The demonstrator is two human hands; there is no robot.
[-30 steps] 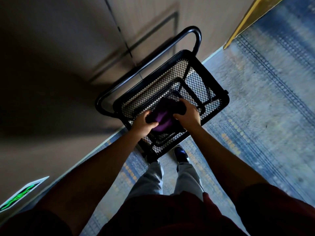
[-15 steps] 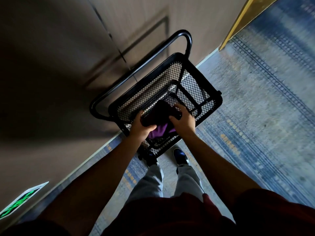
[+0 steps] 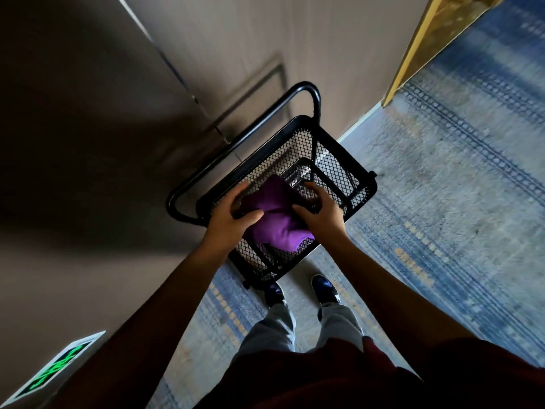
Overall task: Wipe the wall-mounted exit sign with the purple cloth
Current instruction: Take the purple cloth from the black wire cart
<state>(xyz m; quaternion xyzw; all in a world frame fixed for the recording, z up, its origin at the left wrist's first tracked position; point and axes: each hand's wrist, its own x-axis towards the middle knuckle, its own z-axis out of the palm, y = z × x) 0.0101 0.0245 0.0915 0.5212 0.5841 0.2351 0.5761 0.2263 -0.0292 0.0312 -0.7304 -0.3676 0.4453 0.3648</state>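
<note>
A bunched purple cloth (image 3: 275, 222) sits near the centre of the view, held between two bare hands just above the near end of a black mesh cart (image 3: 333, 169). The left hand (image 3: 228, 221) grips the cloth from its nine o'clock side, thumb pressed across the top and fingers curled behind it. The right hand (image 3: 321, 212) grips it from the three o'clock side, thumb on the fabric and fingers wrapped over the far edge. A loose corner of the cloth hangs toward six o'clock. The cart has a curved black handle (image 3: 244, 143) at its ten o'clock side, beside a brown panelled wall (image 3: 147, 84). At six o'clock from the cloth, two dark shoes (image 3: 324, 287) and grey trouser legs stand on a blue patterned carpet (image 3: 442, 202). Far off at seven o'clock, in the frame's bottom corner, the lit green exit sign (image 3: 56, 367) is mounted low on the wall, well apart from the cloth.
</note>
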